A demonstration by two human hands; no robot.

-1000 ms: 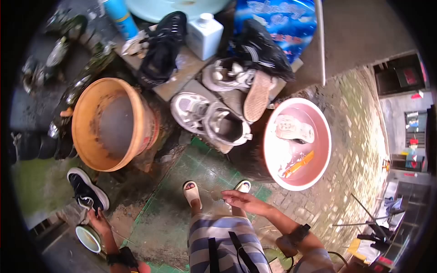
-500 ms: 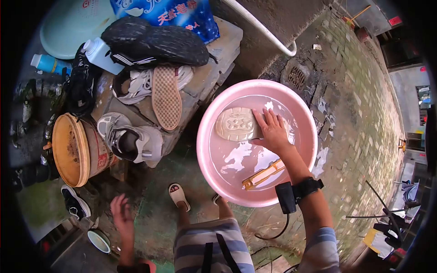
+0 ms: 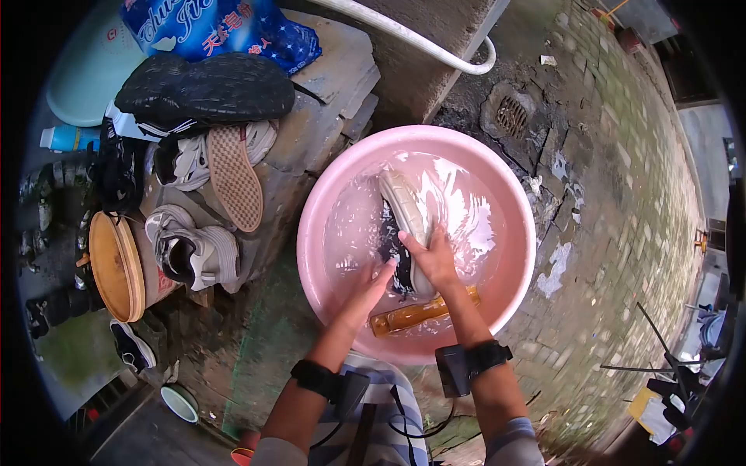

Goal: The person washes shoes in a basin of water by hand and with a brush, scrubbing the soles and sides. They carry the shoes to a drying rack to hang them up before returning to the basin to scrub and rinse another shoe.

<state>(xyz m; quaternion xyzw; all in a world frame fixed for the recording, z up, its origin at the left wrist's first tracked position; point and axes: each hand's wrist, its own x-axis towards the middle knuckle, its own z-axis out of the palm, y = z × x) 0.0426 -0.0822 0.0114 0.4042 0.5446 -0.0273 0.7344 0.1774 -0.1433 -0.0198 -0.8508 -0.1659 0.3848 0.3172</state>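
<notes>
In the pink basin (image 3: 313, 303) of water, a black sneaker with a thick cream sole (image 3: 405, 203) stands tilted on its side. My right hand (image 3: 435, 260) grips it from the sole side, with the thumb over the edge. My left hand (image 3: 367, 291) is at the black upper, its fingers closed against the shoe and partly hidden. Close below both hands, a yellow-brown scrubbing brush (image 3: 416, 314) lies in the water.
On the stone ledge to the left are grey sneakers (image 3: 198, 256), a black shoe (image 3: 206, 87), a tan-soled shoe (image 3: 235, 179) and a blue detergent bag (image 3: 225, 31). A wooden-coloured bucket (image 3: 109, 268) stands beside it. A drain grate (image 3: 511, 116) lies behind the basin.
My left hand has come from outside the basin to the sneaker. The sneaker has turned from sole up onto its side, and my right hand now grips it. The brush has rolled over.
</notes>
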